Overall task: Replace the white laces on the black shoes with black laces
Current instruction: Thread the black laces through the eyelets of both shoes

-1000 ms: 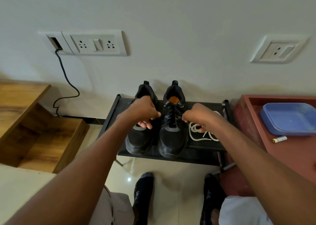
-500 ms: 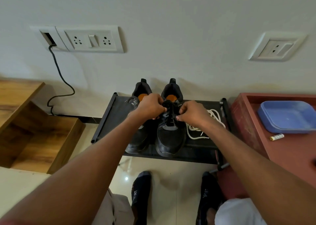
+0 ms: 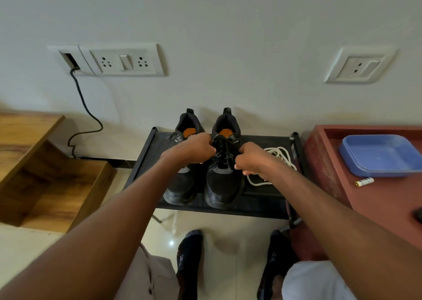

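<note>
- Your left hand (image 3: 194, 148) and your right hand (image 3: 252, 159) are both curled into loose fists, and each one looks to be pinching an end of the black lace (image 3: 225, 148) at the top of the right shoe (image 3: 225, 176).
- The lace is thin, soft and floppy. I think it weighs almost nothing and will slide out of your fingers if you let go a little, so hold it close to the ends, near the top holes.
- The shoe is light too, I think. A hard pull may drag it along the rack (image 3: 262, 205), so pull evenly with both hands.
- The right shoe sits near the middle of the rack, its toe close to the near edge and its heel toward the wall. It is black, with a grey patch on top and orange inside.
- The left shoe (image 3: 182, 185) stands just beside it, touching or nearly so. Your left hand covers its top, so you cannot tell if it has a lace.
- The white laces (image 3: 277, 160) lie in a loose pile by the right end of the rack, partly under your right wrist. They are already out of the shoes.
- A blue tray (image 3: 379, 154) and a small battery (image 3: 364, 182) sit on the red table (image 3: 376, 208) to the right.
</note>
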A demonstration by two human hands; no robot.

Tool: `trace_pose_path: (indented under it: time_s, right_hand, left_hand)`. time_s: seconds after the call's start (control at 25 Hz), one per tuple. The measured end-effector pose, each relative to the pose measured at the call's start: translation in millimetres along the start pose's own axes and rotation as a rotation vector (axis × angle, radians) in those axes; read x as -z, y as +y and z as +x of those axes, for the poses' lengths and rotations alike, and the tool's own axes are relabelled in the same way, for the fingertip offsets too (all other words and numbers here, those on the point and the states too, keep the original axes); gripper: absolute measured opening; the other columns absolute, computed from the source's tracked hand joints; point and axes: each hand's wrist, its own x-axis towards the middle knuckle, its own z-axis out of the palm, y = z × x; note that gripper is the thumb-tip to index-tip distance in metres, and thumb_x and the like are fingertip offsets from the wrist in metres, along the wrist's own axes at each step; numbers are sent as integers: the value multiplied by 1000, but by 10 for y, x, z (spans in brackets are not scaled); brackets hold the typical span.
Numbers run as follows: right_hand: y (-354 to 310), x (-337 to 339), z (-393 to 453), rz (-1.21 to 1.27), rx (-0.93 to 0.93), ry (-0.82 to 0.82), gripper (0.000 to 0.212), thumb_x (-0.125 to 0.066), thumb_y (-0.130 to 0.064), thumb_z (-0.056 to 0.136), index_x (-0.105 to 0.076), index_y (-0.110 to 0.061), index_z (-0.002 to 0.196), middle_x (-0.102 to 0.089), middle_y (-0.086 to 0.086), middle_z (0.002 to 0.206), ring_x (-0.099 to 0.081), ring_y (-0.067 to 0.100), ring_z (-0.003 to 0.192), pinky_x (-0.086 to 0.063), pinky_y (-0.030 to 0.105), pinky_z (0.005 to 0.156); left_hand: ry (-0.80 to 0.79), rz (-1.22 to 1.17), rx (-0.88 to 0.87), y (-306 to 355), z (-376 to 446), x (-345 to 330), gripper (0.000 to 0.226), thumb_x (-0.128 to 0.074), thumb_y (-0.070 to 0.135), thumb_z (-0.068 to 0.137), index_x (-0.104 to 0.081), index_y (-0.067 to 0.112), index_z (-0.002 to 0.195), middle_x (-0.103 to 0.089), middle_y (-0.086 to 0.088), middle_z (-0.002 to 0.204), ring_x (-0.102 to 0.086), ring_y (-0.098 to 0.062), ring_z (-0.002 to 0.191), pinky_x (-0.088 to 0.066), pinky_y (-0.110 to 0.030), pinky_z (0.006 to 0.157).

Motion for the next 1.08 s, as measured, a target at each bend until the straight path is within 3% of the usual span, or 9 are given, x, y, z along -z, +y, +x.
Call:
trace_pose_path:
  time_s: [0.12, 0.28, 0.36, 0.48, 0.68, 0.84, 1.0, 1.08]
  right_hand:
    - [4, 28, -62, 110, -15, -48, 40, -59, 5, 99, -57, -3, 138, -62, 13, 111, -64, 33, 119, -58, 46, 101]
    - [23, 168, -70, -74, 61, 29, 36, -63, -5, 98, -64, -8, 134, -67, 16, 121, -66, 32, 112, -60, 48, 97]
    - [78, 296, -51, -153, 83, 153, 28, -63, -10, 95, -70, -9, 122, -70, 15, 116, -69, 32, 105, -59, 50, 95]
    - [221, 471, -62, -259, 67, 225, 19, -66, -17, 90, -72, -14, 108, -72, 10, 111, -69, 31, 101, -59, 46, 94]
    - [267, 496, -115, -289, 108, 227, 18, -65, -17, 87, -77, -19, 101, -75, 7, 105, -71, 28, 96, -61, 44, 91]
    - [190, 426, -140, -259, 138, 189, 18, -63, -14, 87, -78, -16, 97, -76, 7, 103, -71, 29, 96, -60, 47, 93]
    - [118, 335, -170, -255, 169, 220, 22, -64, -13, 90, -73, -10, 109, -74, 14, 106, -72, 32, 94, -61, 50, 90]
    - [6, 238, -173, -250, 222, 232, 22, -63, -15, 91, -67, -12, 112, -71, 11, 104, -70, 28, 87, -61, 47, 82]
  left_hand:
    - [53, 55, -6, 108, -9, 10, 11, -55, 16, 100, -52, 11, 91, -52, -11, 79, -49, -24, 73, -40, -36, 64]
    - [163, 111, -25, 290, -29, -45, 17, -59, 20, 98, -50, 12, 87, -51, -6, 72, -46, -19, 61, -38, -32, 56]
    - [247, 105, -79, 414, -55, -31, 14, -61, 21, 99, -57, 9, 105, -60, -9, 88, -54, -21, 71, -43, -35, 62]
    - [373, 25, -159, 560, -60, -4, 32, -61, 20, 99, -60, 10, 130, -61, -8, 114, -60, -27, 99, -43, -34, 77]
    - [260, 124, -236, 554, -26, -100, 32, -62, 22, 99, -65, 17, 130, -64, -8, 124, -61, -29, 109, -48, -37, 84]
    - [347, 130, -167, 288, -18, 22, 30, -62, 18, 97, -68, 19, 127, -61, -8, 122, -61, -27, 100, -48, -37, 82]
    - [275, 212, -176, 33, -38, 48, 47, -62, 7, 91, -63, 25, 134, -56, -9, 133, -56, -33, 121, -53, -49, 99]
    - [353, 210, -134, -144, -21, 173, 59, -61, 0, 87, -60, 30, 138, -51, -8, 139, -47, -34, 131, -50, -53, 103]
